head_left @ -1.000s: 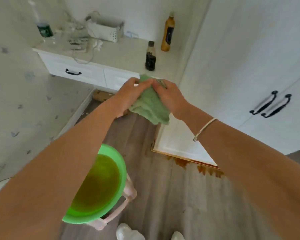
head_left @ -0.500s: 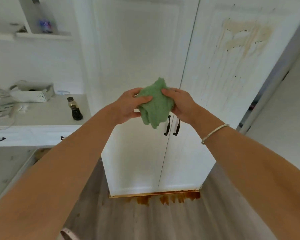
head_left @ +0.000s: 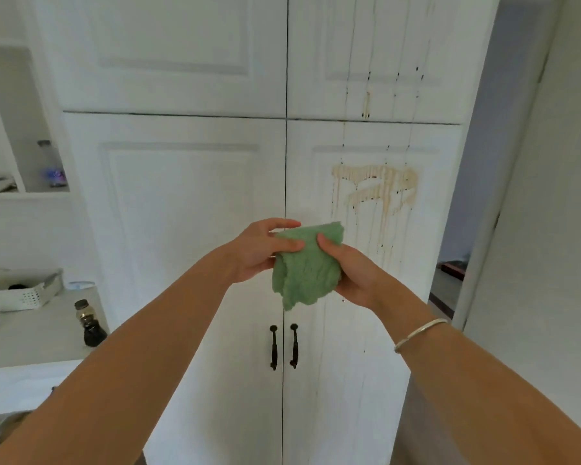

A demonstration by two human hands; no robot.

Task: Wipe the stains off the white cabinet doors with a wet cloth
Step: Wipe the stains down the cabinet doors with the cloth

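None of the wiping is showing as done yet, judging from the head view: you are holding the green cloth (head_left: pixel 304 266) in front of the white cabinet doors (head_left: pixel 195 229), apparently off their surface, near the middle of the frame. Your left hand (head_left: pixel 259 251) is closing its grip on the cloth's upper left edge, thumb across the front; your right hand (head_left: pixel 353 270) is curling its grip around the right side from behind, so both are pinching the fabric, which is hanging bunched between them.

At about 1 o'clock from the cloth, the big brown stain (head_left: pixel 374 187) is sitting untouched on the right-hand lower door, with drip trails (head_left: pixel 383 229) running down from it. Thinner dark runs (head_left: pixel 366 102) are marking the upper right door at 12 to 1 o'clock. All of that is left to clean, I judge. At 8 o'clock a dark bottle (head_left: pixel 89 325) is standing on the desk (head_left: pixel 31 333).

Compared with half a second ago, your head is tilting higher: the upper doors are coming into view and the floor puddle is dropping out of frame. The cloth is sitting nearer the stain's side.
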